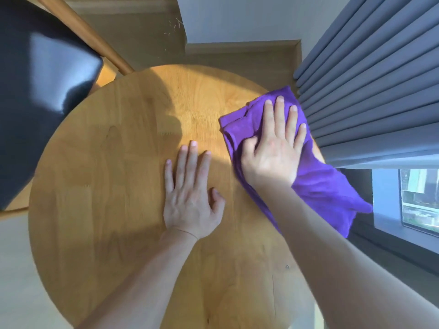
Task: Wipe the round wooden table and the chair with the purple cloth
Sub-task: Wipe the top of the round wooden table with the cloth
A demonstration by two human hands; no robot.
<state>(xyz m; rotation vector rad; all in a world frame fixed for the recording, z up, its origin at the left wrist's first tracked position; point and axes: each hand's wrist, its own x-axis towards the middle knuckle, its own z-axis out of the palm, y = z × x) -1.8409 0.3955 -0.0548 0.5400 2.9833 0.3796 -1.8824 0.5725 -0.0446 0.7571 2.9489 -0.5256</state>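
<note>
My right hand (pixel 273 148) flat, fingers straight, pressing purple cloth (pixel 316 186) at table's (pixel 107 186) right edge. Cloth's long axis slants far-left to near-right, tail hanging off edge. Left hand (pixel 190 193) flat, palm on bare wood. Gray curtain (pixel 370 91) just beside cloth; chair (pixel 42 91) far left.

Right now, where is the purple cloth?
In the head view, the purple cloth lies on the table's right edge beside the grey curtain, pressed flat under the right hand.
</note>
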